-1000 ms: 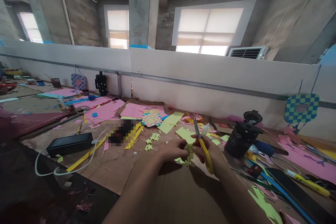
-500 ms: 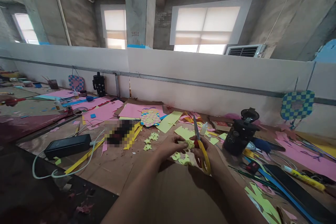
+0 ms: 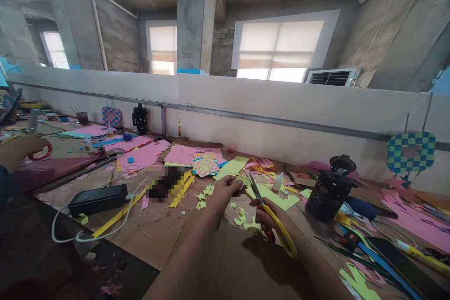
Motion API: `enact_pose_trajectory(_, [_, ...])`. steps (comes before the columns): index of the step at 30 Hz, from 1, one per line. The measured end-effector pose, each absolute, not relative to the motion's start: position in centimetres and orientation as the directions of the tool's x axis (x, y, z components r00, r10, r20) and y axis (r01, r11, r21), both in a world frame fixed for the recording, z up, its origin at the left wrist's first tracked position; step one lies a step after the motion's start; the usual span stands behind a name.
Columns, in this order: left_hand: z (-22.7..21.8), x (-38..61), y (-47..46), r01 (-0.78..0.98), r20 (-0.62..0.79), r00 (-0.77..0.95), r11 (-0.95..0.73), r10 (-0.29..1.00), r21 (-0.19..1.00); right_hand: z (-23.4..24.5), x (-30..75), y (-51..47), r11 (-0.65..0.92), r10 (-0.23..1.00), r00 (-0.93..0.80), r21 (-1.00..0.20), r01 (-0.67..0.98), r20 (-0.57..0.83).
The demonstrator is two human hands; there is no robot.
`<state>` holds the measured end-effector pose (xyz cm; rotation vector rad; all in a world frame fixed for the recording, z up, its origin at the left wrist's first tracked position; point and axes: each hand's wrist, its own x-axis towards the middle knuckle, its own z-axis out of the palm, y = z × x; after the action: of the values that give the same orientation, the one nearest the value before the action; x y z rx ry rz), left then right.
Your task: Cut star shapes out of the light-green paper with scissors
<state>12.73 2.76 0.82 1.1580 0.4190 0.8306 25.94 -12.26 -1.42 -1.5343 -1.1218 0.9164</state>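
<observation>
Yellow-handled steel scissors (image 3: 279, 234) are gripped in the right hand (image 3: 269, 218), blades pointing forward, just beside a pale-yellow paper scrap (image 3: 240, 180) pinched by the left hand (image 3: 223, 194). Both forearms angle in over a brown cardboard sheet (image 3: 225, 248) strewn with cut yellow paper bits (image 3: 244, 221), near a black canister (image 3: 330, 197), its contents hidden.
</observation>
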Motion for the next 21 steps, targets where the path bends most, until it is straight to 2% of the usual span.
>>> enact_pose_trajectory(9, [1.0,12.7,2.1,-0.385,0.143,0.631,0.148,0.763,0.911,-2.0,25.7,-12.2,-0.166,0.949,0.301,-0.957,0.236,-0.091])
enact_pose_trajectory(21, [1.6,12.3,1.6,-0.383,0.146,0.651,0.156,0.745,0.911,-1.8,25.7,-12.5,-0.173,0.945,0.314,-0.951,0.256,-0.087])
